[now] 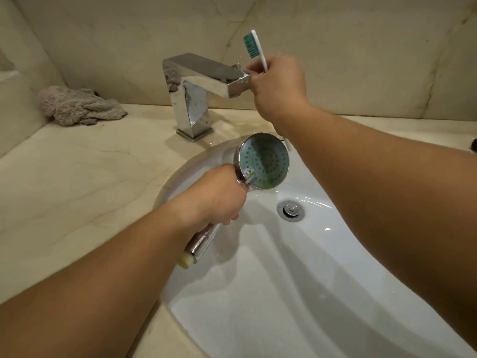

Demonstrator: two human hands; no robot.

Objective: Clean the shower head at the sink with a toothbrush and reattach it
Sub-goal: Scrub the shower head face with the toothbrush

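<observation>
Shower head (263,161) sits over the sink (335,254) bowl, nozzle face tilted up twd the person, prob so water lands on it & runoff stays in the basin. Left hand (219,197) wraps the chrome handle just below the head. Right hand (277,81) is at the tap (206,76) lever end, fingers curled round the toothbrush (255,47), bristles up & clear of the work. Open room above the bowl; tap spout close overhead, drain (291,210) just right. Cloth (77,105) lies on the desk (77,177), well apart at back left
</observation>
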